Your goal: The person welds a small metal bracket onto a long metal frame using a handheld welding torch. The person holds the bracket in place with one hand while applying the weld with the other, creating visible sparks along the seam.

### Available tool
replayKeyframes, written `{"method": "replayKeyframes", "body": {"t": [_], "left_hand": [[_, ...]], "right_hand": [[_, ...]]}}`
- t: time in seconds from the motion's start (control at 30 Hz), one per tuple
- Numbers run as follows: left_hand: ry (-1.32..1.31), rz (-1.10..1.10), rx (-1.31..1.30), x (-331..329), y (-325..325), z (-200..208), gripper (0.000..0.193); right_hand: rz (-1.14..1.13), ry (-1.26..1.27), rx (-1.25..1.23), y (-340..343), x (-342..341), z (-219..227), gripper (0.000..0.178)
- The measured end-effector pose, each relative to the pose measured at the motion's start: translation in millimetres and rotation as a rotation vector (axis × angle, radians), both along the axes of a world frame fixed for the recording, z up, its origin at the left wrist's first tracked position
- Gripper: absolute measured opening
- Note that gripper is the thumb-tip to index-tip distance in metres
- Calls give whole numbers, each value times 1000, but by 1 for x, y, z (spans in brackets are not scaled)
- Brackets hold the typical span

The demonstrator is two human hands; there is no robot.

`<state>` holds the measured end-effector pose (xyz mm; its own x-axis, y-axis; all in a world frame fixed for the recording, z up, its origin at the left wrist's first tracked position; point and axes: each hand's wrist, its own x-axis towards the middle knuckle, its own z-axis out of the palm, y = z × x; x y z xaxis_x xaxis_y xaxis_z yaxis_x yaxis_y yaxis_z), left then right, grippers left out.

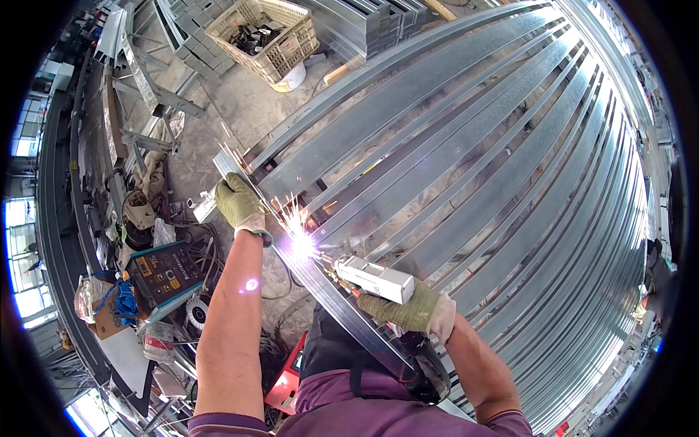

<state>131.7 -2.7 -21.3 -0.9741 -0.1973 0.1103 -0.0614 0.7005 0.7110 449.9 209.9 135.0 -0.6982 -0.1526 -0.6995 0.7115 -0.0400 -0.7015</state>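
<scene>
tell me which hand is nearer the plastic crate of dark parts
Left. The left hand is at the metal rail, below the crate in the picture; the right hand, holding the white boxy tool, is farther off, lower and to the right.

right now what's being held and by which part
Right grip holds the white, boxy welding torch by its rear; left grip touches the long silver metal bar, hold unclear.

You're in a metal workshop: a dazzling violet-white welding arc [302,245], long flat grey metal bars [393,109] and a boxy teal-edged black machine [169,275] show it.
</scene>
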Motion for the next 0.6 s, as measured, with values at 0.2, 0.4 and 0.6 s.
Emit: {"method": "replayKeyframes", "body": {"t": [0.2, 0.4, 0.6], "left_hand": [[-6, -5, -13, 2, 3, 4, 46], [-26, 5, -34, 0, 2, 3, 47], [11, -14, -24, -1, 1, -2, 48]], "right_hand": [[-27, 17, -14, -3, 8, -11, 61], [-120, -68, -142, -1, 14, -11, 61], [-192, -31, -196, -4, 24, -23, 60]]}}
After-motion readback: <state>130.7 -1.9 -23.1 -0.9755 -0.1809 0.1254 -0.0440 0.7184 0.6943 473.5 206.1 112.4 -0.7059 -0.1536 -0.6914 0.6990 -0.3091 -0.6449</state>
